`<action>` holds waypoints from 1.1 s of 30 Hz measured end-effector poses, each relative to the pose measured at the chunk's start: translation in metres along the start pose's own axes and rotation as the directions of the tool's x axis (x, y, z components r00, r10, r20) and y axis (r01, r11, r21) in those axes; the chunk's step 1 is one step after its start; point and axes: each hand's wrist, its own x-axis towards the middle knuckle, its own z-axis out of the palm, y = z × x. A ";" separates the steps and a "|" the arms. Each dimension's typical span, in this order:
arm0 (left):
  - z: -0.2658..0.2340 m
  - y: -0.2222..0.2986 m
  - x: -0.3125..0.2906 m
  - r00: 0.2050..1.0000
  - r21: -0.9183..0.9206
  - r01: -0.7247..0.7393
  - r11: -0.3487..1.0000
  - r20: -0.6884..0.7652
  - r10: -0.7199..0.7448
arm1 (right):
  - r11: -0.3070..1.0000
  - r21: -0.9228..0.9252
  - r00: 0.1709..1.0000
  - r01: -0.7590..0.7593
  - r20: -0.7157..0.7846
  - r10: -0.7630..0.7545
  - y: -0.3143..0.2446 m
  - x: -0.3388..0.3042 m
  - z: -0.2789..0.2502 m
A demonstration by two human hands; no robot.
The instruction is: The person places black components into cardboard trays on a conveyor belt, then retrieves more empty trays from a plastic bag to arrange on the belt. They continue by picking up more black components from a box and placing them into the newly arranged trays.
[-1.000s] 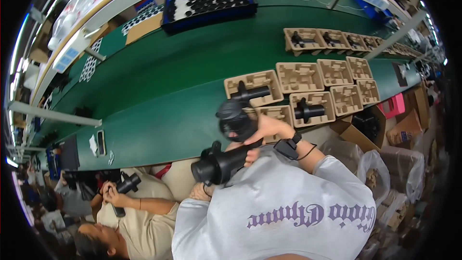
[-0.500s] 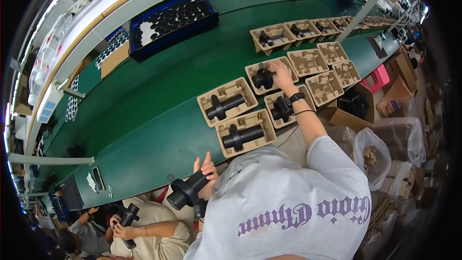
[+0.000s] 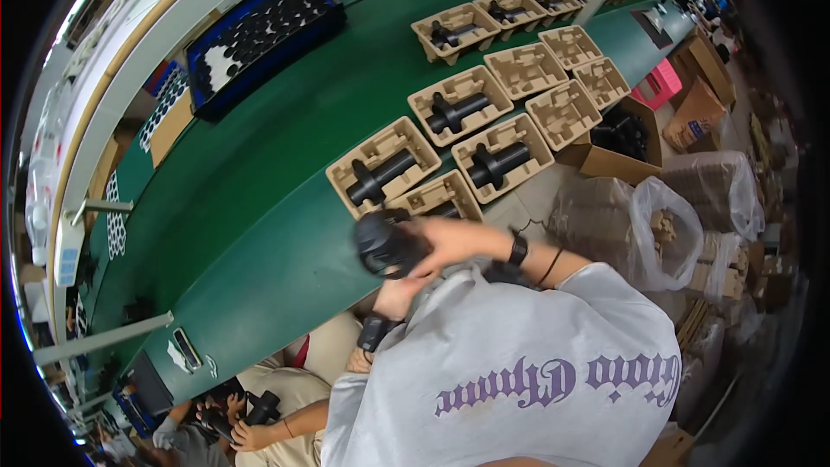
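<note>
In front of my chest I hold a black cylindrical part with a wide round collar [image 3: 386, 244], blurred by motion. My left hand [image 3: 399, 296] grips it from below, its fingers partly hidden. My right hand [image 3: 450, 245] closes round it from the right side. Just beyond sits a brown moulded pulp tray [image 3: 413, 200] with a similar black part, partly covered by my hand. Three more trays nearby each hold a black part: one at the left [image 3: 341, 189], one at the right [image 3: 544, 156], one farther back [image 3: 418, 102].
Pulp trays without parts [image 3: 529, 85] stand farther right. A row of filled trays [image 3: 451, 54] runs along the green bench [image 3: 268, 251]. A blue bin [image 3: 197, 104] of black discs lies at the back left. A carton [image 3: 627, 163] stands beyond the edge; a co-worker [image 3: 290, 419] sits lower left.
My right hand has come back from the far tray to the part my left hand holds. That part has moved up and right and turned. The view has shifted.
</note>
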 end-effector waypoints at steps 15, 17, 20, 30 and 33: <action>0.110 0.004 0.150 0.989 0.397 0.130 0.909 0.009 -0.146 | 0.492 -0.479 0.360 -0.727 -0.876 -0.321 0.135 -0.219 -0.243; 0.122 0.001 0.162 0.991 0.430 0.132 0.893 -0.043 -0.126 | 0.375 -0.588 0.483 -0.717 -0.807 -0.341 0.156 -0.216 -0.263; 0.148 -0.001 0.182 0.986 0.490 0.084 0.868 -0.169 0.000 | 0.417 -0.648 0.678 -0.637 -0.728 -0.097 0.167 -0.205 -0.277; 0.215 -0.084 0.350 0.896 0.866 -0.339 -0.368 0.417 0.155 | 0.638 -0.636 0.768 -0.434 -0.631 -0.107 0.196 -0.196 -0.279; 0.197 -0.092 0.369 0.919 0.870 -0.280 -0.406 0.365 0.148 | 0.857 -0.452 0.637 -0.248 -0.742 -0.208 0.203 -0.218 -0.290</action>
